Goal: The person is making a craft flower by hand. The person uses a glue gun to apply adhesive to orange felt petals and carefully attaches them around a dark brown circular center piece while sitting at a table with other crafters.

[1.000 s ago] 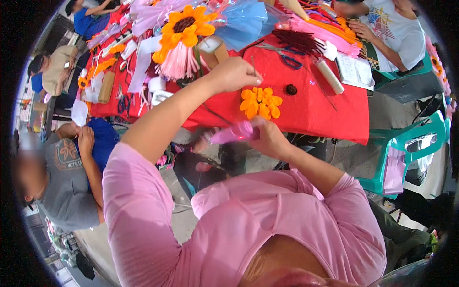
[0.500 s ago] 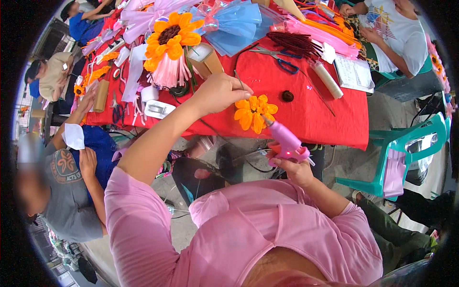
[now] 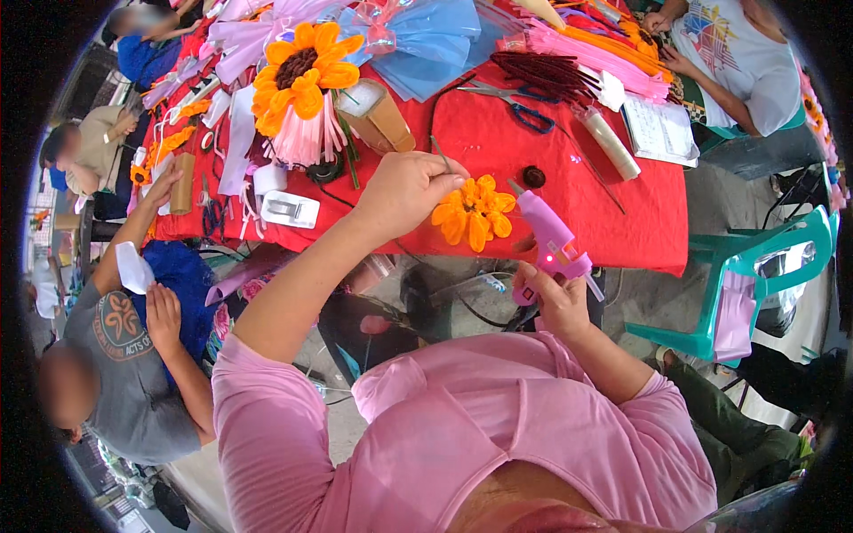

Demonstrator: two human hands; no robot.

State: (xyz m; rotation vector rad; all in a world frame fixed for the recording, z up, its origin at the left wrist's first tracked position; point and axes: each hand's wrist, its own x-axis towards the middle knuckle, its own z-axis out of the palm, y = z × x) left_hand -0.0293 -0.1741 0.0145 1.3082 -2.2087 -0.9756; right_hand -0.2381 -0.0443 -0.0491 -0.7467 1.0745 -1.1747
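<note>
My left hand (image 3: 404, 195) is closed in a pinch on a thin dark green stem (image 3: 439, 153) at the flower's left edge. The orange fuzzy-petaled flower (image 3: 458, 228) faces up near the table's front edge, with a dark middle. My right hand (image 3: 558, 300) grips a pink glue gun (image 3: 548, 226) by its handle; a small light glows on its side. The nozzle points up and left, just right of the petals and apart from them. A dark brown coiled disc (image 3: 533, 177) lies on the red cloth beyond the nozzle.
On the red tablecloth (image 3: 480, 124) are scissors (image 3: 530, 115), brown pipe cleaners (image 3: 546, 75), a notebook (image 3: 657, 130), a clear roll (image 3: 611, 153), a finished sunflower (image 3: 306, 71) and a white hole punch (image 3: 290, 210). A green chair (image 3: 702, 302) stands right. Co-workers sit around.
The glue gun's nozzle has moved up and right, away from the flower's middle. My left hand stays nearly in place with the stem. The co-worker at left has shifted a hand near white paper.
</note>
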